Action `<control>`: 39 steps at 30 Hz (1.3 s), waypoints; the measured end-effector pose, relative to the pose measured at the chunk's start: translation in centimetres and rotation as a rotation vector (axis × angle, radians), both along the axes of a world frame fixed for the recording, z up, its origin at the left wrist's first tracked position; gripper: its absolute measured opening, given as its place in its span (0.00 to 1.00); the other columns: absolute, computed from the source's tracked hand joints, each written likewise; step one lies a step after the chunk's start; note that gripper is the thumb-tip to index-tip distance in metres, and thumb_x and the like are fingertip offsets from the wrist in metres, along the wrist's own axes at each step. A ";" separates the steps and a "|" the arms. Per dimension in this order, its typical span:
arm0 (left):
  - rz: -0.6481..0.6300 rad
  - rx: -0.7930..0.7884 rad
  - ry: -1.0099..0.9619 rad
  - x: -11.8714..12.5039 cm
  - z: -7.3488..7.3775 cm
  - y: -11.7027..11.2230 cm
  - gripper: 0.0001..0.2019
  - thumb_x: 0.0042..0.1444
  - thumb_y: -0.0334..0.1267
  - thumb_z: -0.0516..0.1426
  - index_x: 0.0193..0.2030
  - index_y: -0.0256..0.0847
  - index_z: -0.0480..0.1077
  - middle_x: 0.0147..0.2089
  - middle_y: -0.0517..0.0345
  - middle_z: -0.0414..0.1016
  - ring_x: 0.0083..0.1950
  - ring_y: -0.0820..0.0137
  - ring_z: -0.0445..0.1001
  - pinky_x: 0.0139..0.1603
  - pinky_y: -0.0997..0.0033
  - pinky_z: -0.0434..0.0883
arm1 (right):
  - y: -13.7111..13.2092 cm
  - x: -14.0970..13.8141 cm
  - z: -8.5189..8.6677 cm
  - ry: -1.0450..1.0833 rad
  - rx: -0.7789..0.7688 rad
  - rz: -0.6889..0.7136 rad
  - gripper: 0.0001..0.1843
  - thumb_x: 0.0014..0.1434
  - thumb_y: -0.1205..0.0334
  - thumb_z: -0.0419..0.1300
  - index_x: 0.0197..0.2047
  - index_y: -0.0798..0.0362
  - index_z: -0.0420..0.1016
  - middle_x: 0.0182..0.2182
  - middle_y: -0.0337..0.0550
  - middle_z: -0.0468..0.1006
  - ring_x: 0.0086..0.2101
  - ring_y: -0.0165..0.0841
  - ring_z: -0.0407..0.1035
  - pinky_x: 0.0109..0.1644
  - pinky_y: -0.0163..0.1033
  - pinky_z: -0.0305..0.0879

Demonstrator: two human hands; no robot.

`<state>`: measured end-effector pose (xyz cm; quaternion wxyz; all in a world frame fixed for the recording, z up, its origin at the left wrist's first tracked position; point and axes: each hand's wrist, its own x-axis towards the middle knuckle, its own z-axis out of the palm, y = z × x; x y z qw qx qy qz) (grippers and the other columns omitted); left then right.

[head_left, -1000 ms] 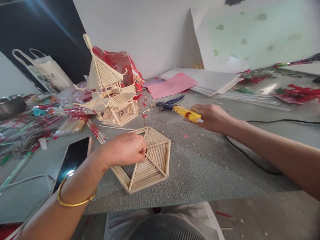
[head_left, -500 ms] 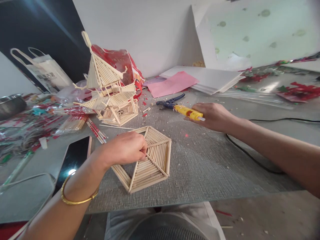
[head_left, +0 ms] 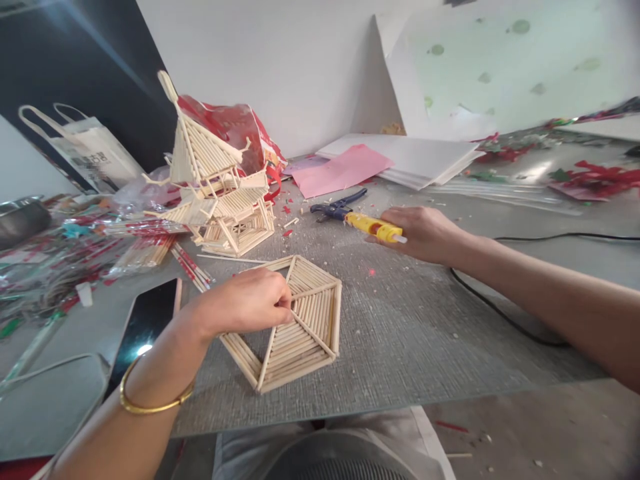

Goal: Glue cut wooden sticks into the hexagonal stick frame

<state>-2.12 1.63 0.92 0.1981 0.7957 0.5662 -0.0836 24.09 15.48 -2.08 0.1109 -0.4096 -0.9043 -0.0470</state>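
A hexagonal frame of thin wooden sticks point(head_left: 300, 347) lies flat on the table, some of its triangular sections filled with parallel sticks and others open. My left hand point(head_left: 250, 300) is closed in a pinch over the frame's centre; whatever its fingertips hold is hidden. To the right, my right hand point(head_left: 417, 230) is wrapped around a yellow glue gun point(head_left: 367, 225), with a pale glue stick poking out of its rear end. Blue-handled pliers point(head_left: 340, 205) lie just beyond the gun's front.
A pagoda model of sticks point(head_left: 230, 207) stands behind the frame. Left of my forearm lie a phone point(head_left: 145, 327) and bundles of wrapped sticks point(head_left: 150, 247). Pink paper point(head_left: 345, 170) and white boards point(head_left: 425, 160) rest at the back. A black cable point(head_left: 495, 310) crosses the right side.
The view has shifted slightly. My left hand stays pinched over the frame's centre, and my right hand keeps its hold on the glue gun.
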 end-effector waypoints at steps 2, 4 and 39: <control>-0.001 -0.003 -0.002 0.0 -0.1 0.0 0.10 0.49 0.37 0.50 0.25 0.38 0.70 0.27 0.56 0.72 0.27 0.73 0.64 0.28 0.71 0.53 | 0.0 0.0 0.1 -0.001 -0.001 -0.004 0.19 0.57 0.44 0.48 0.30 0.53 0.59 0.30 0.44 0.69 0.31 0.32 0.62 0.31 0.35 0.49; -0.007 -0.003 0.002 0.0 -0.1 0.0 0.10 0.49 0.37 0.50 0.25 0.38 0.70 0.27 0.56 0.72 0.27 0.73 0.64 0.28 0.71 0.54 | -0.1 0.0 0.1 -0.002 0.001 -0.005 0.19 0.57 0.44 0.48 0.30 0.53 0.59 0.30 0.44 0.69 0.31 0.32 0.62 0.31 0.35 0.49; 0.031 0.008 -0.026 -0.1 -0.2 -0.6 0.12 0.48 0.37 0.50 0.26 0.38 0.73 0.29 0.55 0.73 0.28 0.74 0.65 0.30 0.72 0.57 | 1.0 0.4 -0.6 0.012 0.033 0.072 0.21 0.56 0.40 0.44 0.29 0.51 0.59 0.29 0.43 0.68 0.29 0.33 0.63 0.29 0.36 0.50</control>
